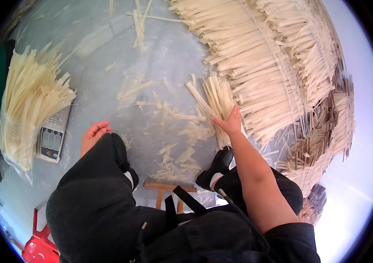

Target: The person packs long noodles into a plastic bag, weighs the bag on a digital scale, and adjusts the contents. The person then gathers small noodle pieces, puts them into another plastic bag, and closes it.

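My right hand (230, 123) lies on a bundle of pale, flat, straw-like strips (220, 94) on the floor. Its thumb and fingers are spread apart across the bundle, which lies beside my right shoe. Over by my left knee, my left hand (94, 135) hovers with loosely bent fingers and nothing visible in them. Cut scraps of strip (186, 131) are scattered on the floor between the hands.
Long rows of fringed strips (256, 65) spread at upper right, with darker brown pieces (318, 136) beyond them. A bagged bunch of strips (28, 101) partly covers a keypad scale (53, 139) at left. A wooden stool (170, 186) and red plastic chair (39, 247) are near me.
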Motion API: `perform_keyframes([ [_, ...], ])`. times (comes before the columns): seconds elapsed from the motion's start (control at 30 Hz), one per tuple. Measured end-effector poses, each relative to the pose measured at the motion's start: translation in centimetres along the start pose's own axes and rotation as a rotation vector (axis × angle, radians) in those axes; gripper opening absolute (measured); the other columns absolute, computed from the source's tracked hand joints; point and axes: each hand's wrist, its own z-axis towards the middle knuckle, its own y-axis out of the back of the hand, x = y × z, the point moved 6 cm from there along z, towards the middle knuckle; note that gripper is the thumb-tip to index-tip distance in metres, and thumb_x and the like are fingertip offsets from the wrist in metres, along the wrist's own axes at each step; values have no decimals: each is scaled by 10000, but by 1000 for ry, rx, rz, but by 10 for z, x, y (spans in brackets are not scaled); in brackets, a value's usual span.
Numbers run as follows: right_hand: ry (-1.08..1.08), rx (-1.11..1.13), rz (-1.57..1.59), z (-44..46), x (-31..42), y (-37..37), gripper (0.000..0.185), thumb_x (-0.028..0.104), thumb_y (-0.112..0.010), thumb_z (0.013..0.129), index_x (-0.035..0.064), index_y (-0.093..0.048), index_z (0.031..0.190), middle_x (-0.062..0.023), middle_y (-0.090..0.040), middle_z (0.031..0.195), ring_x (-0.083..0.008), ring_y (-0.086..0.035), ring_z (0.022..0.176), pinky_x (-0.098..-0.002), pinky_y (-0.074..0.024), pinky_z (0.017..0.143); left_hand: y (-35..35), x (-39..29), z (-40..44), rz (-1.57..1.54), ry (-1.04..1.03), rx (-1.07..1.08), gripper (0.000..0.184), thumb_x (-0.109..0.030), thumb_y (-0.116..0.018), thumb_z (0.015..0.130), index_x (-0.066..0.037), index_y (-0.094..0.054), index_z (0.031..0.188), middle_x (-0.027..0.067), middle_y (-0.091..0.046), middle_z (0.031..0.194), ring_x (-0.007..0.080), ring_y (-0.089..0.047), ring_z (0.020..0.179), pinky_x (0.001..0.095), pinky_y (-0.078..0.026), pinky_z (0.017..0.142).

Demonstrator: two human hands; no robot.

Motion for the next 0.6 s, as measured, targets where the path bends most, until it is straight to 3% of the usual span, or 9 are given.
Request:
perform_keyframes([
  [0.1,-90,96,-30,10,-6,-9,1298,641,-789,584,-30,-149,1492,-240,-214,1535,-348,-229,1426,-431,-189,1168,-8,12,2,22,50,23,262,-85,-564,943,-20,-606,1194,51,-661,1016,103,-607,875,229,-479,795],
  [0.27,-7,95,-161,-1,27,-3,1189,599,-777,618,6,-221,1486,-184,-426,1436,-348,-300,1392,-483,-158,1166,-14,20,11,11,72,31,260,-90,-570,942,-16,-610,1189,62,-665,1024,114,-618,870,237,-482,792],
  [0.4,34,105,-253,-11,58,-4,1131,567,-773,637,30,-249,1483,-166,-490,1384,-341,-331,1377,-508,-154,1160,-29,18,21,118,70,44,272,-108,-582,938,-19,-605,1194,63,-660,1035,117,-607,898,248,-480,809],
  [0.5,91,170,-298,-10,73,6,1108,533,-787,634,46,-263,1479,-171,-501,1366,-327,-380,1344,-522,-161,1155,-44,13,22,131,79,96,280,-115,-585,936,-25,-604,1200,64,-657,1046,116,-599,914,251,-475,821],
  [0.6,-34,320,-138,-6,56,-4,1086,491,-797,636,54,-267,1478,-175,-520,1332,-306,-420,1309,-498,-238,1128,-45,11,22,154,79,128,282,-115,-582,936,-29,-604,1203,63,-655,1050,116,-596,918,250,-473,823],
])
